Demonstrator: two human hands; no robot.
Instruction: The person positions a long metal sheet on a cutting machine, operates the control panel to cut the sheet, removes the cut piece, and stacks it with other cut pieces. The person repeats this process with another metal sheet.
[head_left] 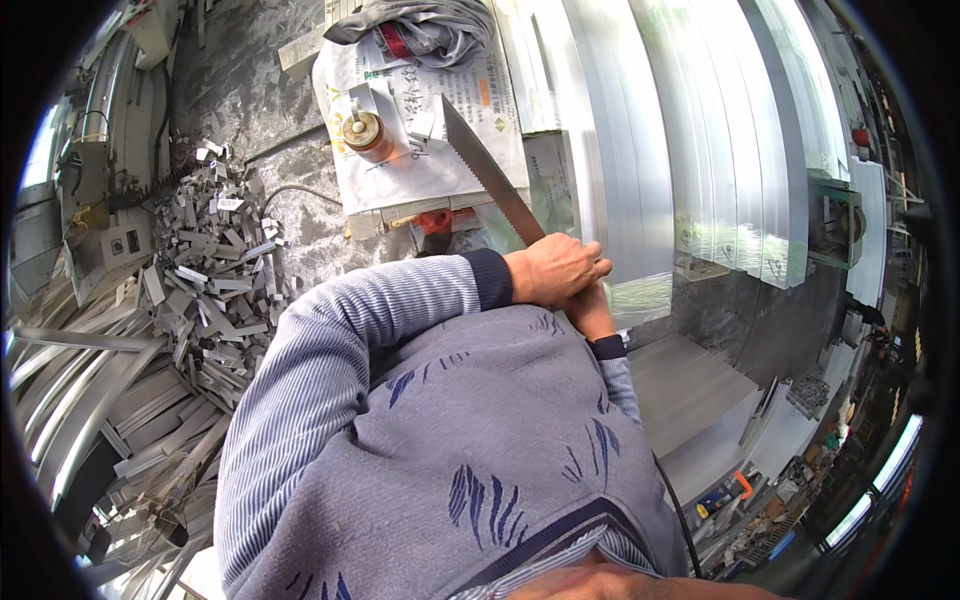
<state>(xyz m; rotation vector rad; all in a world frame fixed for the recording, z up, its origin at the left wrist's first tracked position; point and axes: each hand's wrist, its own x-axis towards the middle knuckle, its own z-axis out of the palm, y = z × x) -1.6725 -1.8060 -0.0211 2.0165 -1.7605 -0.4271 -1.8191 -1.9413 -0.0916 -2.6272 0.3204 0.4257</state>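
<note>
A handsaw's long toothed blade (490, 175) slants up and left from my hands, with its tip over a sack-covered bench (440, 185). My left hand (550, 268) is closed round the near end of the saw, in front of my body. Close against it, slightly lower and to the right, my right hand (591, 308) is closed in line with the blade. Its fingers are mostly covered by the left hand, and the saw's handle is hidden. On the bench beyond stand a reddish-brown jar with a brass-coloured top (364, 130) and a bunched grey cloth (430, 30).
Long pale metal profiles (620, 130) lie side by side to the right of the bench. Short metal offcuts (215, 290) are heaped on the floor at left, beside longer strips (90, 400). A flat panel stack (685, 390) lies at my right.
</note>
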